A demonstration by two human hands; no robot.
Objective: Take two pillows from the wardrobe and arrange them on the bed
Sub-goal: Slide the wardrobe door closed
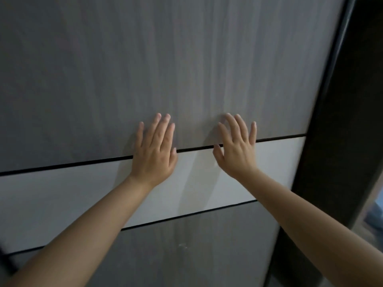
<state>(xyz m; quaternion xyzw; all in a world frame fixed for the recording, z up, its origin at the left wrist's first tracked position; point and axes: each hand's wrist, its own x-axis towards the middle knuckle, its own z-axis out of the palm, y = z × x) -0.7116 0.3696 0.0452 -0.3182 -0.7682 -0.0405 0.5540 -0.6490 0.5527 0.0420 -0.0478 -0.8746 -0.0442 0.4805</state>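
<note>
Both hands lie flat against the wardrobe door (186, 59), fingers spread and straight, gripping nothing. The left hand (154, 153) and the right hand (236, 148) each straddle the dark seam where the grey wood-grain panel meets the white band (62, 204); the fingertips rest on the grey panel and the palms on the white band. A dark vertical frame (335, 131) borders the door on the right. No handle shows under either hand, so the judgement is that the door is to be slid or pushed by palm friction alone. The pillows are not in view — presumably behind this door — and the bed is not in view either. Risks from here: the smooth face gives flat palms little purchase, so the hands may slide across the panel while the door stays put. Uneven pressure between the two hands may skew the door and bind it in its track, if it runs on one. The right hand sits nearer the frame — should the door travel that way, its fingers could be pinched at the closing gap. Pushing the wrong direction wastes effort, since the opening direction cannot be told from this view.
</note>
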